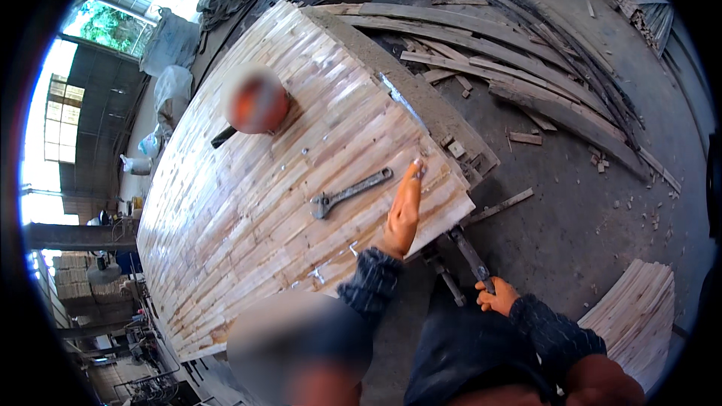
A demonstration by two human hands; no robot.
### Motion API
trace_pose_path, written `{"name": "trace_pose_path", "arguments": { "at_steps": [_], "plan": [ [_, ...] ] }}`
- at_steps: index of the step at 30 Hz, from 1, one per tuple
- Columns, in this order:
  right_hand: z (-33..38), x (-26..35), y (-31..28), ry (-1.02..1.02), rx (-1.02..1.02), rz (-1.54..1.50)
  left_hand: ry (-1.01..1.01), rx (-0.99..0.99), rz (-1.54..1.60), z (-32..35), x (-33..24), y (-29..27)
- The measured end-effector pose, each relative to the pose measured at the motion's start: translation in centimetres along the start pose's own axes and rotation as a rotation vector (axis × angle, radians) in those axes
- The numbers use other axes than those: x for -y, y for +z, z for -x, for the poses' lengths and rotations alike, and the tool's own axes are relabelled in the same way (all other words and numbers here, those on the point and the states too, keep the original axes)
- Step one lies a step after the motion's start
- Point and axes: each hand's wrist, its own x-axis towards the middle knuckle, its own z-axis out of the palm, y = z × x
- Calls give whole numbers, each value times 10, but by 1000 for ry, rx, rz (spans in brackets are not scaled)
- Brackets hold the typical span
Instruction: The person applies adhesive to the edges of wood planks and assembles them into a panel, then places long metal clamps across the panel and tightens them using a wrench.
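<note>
A large panel of glued pale wood strips (248, 203) lies flat in front of me. My left hand (404, 209) rests flat on its near right corner, fingers stretched together, holding nothing. A metal adjustable wrench (350, 194) lies on the panel just left of that hand. My right hand (497, 297) is closed around a dark metal bar or handle (468, 252) that runs under the panel's corner. Both my forearms wear dark checked sleeves.
Another person (256, 99) stands at the far side of the panel. Long warped wooden planks (511, 53) lie on the concrete floor to the right. A stack of thin boards (639, 308) sits at lower right. Sacks (171, 41) stand at the upper left.
</note>
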Motion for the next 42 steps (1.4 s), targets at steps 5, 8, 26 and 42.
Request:
{"name": "trace_pose_path", "arguments": {
  "at_steps": [5,8,26,42],
  "plan": [
    [-3,-5,11,9,-130,29,148,-61,-1011,-137,20,-49],
    [-10,-19,18,-4,-189,-38,119,-97,-1302,-208,31,-75],
    [-16,-25,23,33,-264,-83,-28,438,-1464,-218,17,-102],
    [-17,-31,27,52,-340,-157,-84,197,-919,-269,39,-58]
  ]
}}
